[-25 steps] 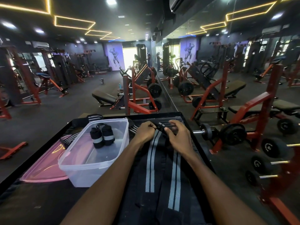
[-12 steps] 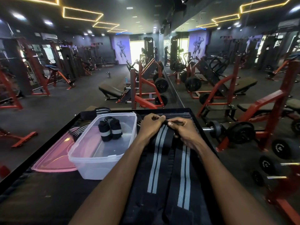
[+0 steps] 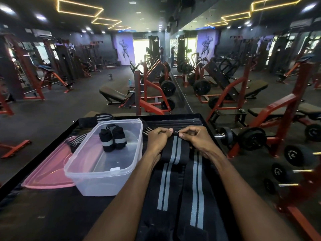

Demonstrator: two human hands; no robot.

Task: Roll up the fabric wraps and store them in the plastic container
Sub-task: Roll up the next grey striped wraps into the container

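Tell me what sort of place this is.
A gym, almost certainly: red weight machines loaded with plates, padded benches, dumbbells on a rack at the right, and a wall mirror doubling the room.

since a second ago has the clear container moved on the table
No. The clear container sits beside the pink lid, at the same spot on the table.

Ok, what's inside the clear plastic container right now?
Two rolled black wraps with grey bands stand side by side at the far end of the plastic container. The rest of its floor shows bare. What lies directly under the rolls is hidden.
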